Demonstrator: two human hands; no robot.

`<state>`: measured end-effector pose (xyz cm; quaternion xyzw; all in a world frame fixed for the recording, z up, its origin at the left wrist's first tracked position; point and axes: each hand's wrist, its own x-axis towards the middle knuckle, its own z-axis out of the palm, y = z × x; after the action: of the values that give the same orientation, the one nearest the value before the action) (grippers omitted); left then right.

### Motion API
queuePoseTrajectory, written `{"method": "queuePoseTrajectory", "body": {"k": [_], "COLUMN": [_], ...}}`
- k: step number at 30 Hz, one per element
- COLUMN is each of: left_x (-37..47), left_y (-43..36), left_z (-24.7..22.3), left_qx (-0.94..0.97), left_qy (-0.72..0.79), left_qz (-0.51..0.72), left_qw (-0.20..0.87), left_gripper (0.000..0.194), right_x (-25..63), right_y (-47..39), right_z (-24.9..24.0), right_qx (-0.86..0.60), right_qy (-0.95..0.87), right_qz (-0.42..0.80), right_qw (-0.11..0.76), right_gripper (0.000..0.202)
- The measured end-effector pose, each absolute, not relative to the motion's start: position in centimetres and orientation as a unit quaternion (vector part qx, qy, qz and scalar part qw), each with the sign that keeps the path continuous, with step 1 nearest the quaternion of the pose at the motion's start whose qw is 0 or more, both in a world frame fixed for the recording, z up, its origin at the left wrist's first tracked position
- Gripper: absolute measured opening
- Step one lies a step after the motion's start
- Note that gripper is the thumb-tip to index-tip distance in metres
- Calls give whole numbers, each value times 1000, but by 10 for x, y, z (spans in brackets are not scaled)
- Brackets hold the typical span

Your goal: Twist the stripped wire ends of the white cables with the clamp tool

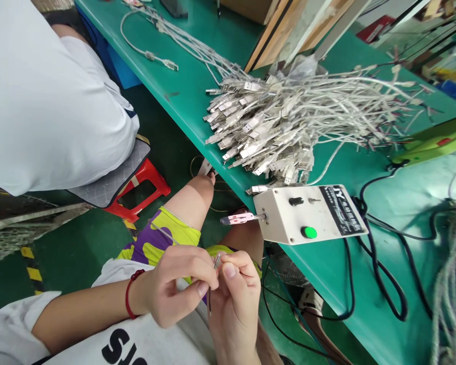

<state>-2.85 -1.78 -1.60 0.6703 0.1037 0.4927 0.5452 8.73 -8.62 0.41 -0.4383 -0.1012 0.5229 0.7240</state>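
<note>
One white boxy device, one heap of whitish USB cables, uncountable, along bench's near edge. One small silver metal piece off that edge, pinched between closed left hand and right hand.

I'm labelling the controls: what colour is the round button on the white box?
The round button is bright green; the head view shows it.

A head-worn camera looks forward and down, with the hands close below and the green table beyond.
</note>
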Motion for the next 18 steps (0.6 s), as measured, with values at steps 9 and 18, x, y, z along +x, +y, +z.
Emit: {"method": "queuePoseTrajectory", "body": {"k": [9,18], "left_x": [-29,-31], "left_y": [-16,-20], "left_z": [-13,-12], "left_qx": [666,620], "left_qy": [106,134], "left_qz": [491,498], "left_qw": [551,592], "left_gripper": [12,8], "right_x": [90,92], "right_y": [-93,-90], "right_z": [-5,2], "right_qx": [-438,-349], "right_qy": [-123,-163], "right_qz": [525,510], "right_qw": [719,769], "right_gripper": [15,5]}}
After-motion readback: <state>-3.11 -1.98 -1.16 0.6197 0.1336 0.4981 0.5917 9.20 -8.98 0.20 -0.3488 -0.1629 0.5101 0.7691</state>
